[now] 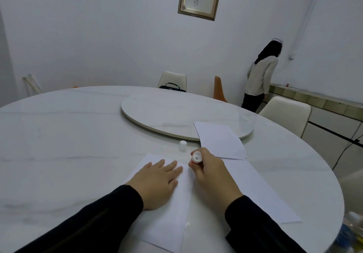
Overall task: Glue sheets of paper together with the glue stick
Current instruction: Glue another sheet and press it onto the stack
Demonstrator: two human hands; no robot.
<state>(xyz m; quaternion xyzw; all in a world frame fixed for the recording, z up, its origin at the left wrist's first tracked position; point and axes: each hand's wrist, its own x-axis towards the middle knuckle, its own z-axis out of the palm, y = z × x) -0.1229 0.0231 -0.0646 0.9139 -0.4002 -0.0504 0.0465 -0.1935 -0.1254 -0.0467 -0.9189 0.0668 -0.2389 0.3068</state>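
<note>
Two white sheets lie in front of me on the round white table (59, 154). My left hand (159, 182) presses flat, fingers straight, on the left sheet (169, 221). My right hand (212, 178) grips an uncapped glue stick (196, 158), red-bodied with a white end, held upright and pointing down at the gap between the left sheet and the right sheet (261, 193). The stick's white cap (182, 146) stands on the table just beyond the sheets.
More white paper (220, 140) lies partly on the edge of the lazy Susan (176, 115). Chairs surround the table, one with a black bag (172, 87). A person (261, 78) stands at a counter on the far right. Blurred items sit at the table's right edge (351, 231).
</note>
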